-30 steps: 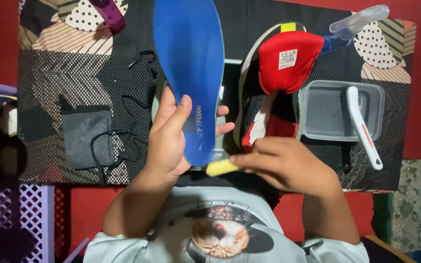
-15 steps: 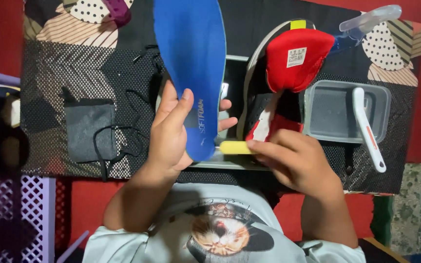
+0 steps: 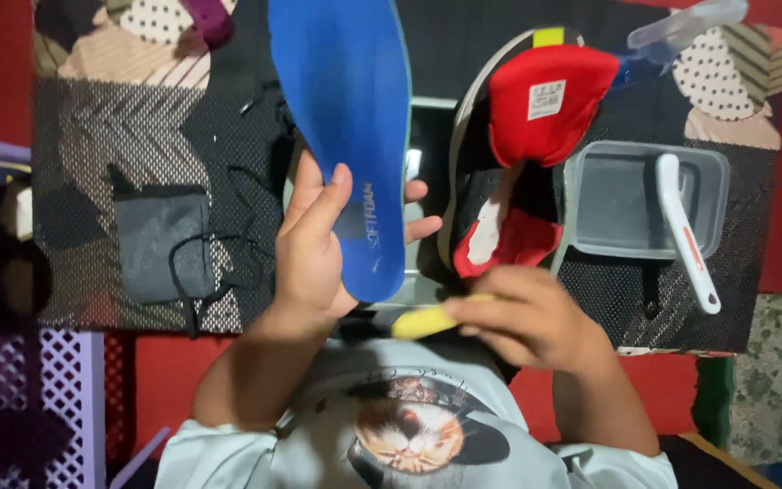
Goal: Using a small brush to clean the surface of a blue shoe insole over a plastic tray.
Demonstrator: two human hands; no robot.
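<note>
since a moment ago right hand (image 3: 536,317), gripping yellow tool (image 3: 427,321), sits lower; left hand (image 3: 314,244) clasps blue insole (image 3: 346,118) at heel: light, floppy, best pinched there.

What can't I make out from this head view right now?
- Blue insole: its top end is cut off by the upper frame edge.
- Yellow tool: the right hand covers most of it and it is motion-blurred, so its kind is unclear.
- Red and black shoe: its inside is shadowed.
- Clear tray: contents under the white brush are unreadable.
- Left hand: its fingertips are behind the insole.
</note>
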